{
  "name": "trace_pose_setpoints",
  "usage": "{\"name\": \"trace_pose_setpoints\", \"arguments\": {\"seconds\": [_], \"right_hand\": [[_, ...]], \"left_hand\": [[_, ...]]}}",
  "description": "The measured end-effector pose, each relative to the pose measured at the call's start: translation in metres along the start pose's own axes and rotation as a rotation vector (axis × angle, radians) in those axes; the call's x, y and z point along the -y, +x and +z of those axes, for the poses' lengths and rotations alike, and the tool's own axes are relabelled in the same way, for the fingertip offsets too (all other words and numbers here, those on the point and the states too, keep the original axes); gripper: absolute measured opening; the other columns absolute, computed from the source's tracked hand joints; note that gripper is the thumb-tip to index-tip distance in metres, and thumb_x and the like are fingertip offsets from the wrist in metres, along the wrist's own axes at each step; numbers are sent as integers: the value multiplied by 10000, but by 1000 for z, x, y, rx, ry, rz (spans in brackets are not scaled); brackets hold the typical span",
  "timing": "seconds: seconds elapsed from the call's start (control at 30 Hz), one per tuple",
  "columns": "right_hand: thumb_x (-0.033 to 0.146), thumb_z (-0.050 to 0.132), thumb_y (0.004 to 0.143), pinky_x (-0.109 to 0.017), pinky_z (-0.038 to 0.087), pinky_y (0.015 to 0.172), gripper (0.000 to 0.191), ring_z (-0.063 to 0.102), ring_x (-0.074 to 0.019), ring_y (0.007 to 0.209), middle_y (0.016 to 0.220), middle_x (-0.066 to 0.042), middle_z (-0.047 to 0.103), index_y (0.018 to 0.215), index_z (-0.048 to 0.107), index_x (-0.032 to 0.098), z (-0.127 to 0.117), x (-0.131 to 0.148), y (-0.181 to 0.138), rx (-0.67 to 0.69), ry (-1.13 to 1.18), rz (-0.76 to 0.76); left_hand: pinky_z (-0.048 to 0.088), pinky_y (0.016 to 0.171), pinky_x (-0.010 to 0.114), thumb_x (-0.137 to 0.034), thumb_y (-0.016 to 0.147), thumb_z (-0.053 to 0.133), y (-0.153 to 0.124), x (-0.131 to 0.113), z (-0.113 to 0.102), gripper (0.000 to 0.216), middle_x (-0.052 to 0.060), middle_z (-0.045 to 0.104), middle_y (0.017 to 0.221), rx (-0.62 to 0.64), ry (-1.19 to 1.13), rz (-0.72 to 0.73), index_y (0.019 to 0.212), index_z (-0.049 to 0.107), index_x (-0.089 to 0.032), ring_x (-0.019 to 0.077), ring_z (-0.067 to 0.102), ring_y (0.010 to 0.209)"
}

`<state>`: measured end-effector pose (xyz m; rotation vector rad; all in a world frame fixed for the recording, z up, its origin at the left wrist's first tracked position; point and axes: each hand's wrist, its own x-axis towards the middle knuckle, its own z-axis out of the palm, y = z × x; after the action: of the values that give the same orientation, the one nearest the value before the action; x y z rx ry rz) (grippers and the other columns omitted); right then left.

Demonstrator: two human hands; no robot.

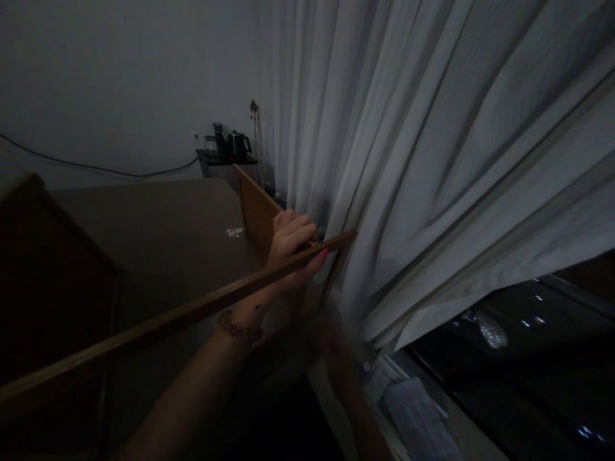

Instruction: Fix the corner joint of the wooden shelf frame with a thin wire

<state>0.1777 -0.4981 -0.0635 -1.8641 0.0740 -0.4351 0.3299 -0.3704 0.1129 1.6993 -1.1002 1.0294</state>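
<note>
My left hand (293, 246) is closed around the corner of a wooden frame, where a long top rail (158, 323) meets a side panel (254, 214). A beaded bracelet sits on that wrist. My right hand (331, 333) reaches down below the corner, close to the lower folds of the white curtain (432, 179). It is dark and blurred, so its fingers and anything in them do not show.
The room is dim. A kettle and a coffee maker stand on a small table (225, 157) at the back wall, with a cable running along the wall. A dark window (519, 358) and papers (413, 416) lie at lower right. Another dark wooden frame (52, 275) stands at left.
</note>
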Motion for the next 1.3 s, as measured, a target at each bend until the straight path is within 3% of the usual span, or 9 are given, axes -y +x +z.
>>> {"name": "trace_pose_setpoints", "arguments": {"seconds": [0.3, 0.5, 0.67, 0.93, 1.3], "right_hand": [[385, 445, 999, -224, 509, 523, 302, 642, -144, 582, 668, -1, 646, 1103, 665, 206, 6, -8, -2, -27, -51, -11], [407, 549, 975, -333, 561, 750, 267, 661, -152, 818, 960, -40, 686, 1062, 644, 172, 5, -18, -7, -54, -175, -132], [351, 616, 931, -368, 546, 836, 131, 659, -193, 900, 903, -35, 691, 922, 703, 254, -3, -25, -7, -48, -263, -252], [256, 676, 874, -364, 565, 755, 99, 668, -225, 883, 864, -12, 667, 886, 728, 339, -9, -23, -4, -18, -328, -331], [301, 589, 930, -351, 565, 667, 122, 637, -218, 781, 759, -33, 588, 841, 673, 304, 4, -19, -7, -86, -333, -321]], "left_hand": [[340, 733, 388, -580, 926, 360, 1, -1, 0, 461, 6, 448, 627, 2, 14, -10, 642, 408, -219, 196, 444, 692], [345, 755, 396, -591, 922, 341, 0, -1, 0, 463, 4, 435, 620, 18, 23, -33, 646, 398, -224, 201, 449, 690], [343, 750, 389, -597, 920, 361, -1, 1, 1, 458, 5, 445, 633, 9, 26, -5, 658, 401, -224, 206, 446, 706], [335, 744, 391, -578, 925, 376, -1, 1, -1, 450, 2, 443, 642, 23, 0, -10, 658, 417, -219, 199, 434, 699], [331, 746, 385, -526, 918, 410, 0, 1, 0, 400, 3, 457, 650, 21, -1, -3, 659, 415, -222, 203, 443, 709]]}}
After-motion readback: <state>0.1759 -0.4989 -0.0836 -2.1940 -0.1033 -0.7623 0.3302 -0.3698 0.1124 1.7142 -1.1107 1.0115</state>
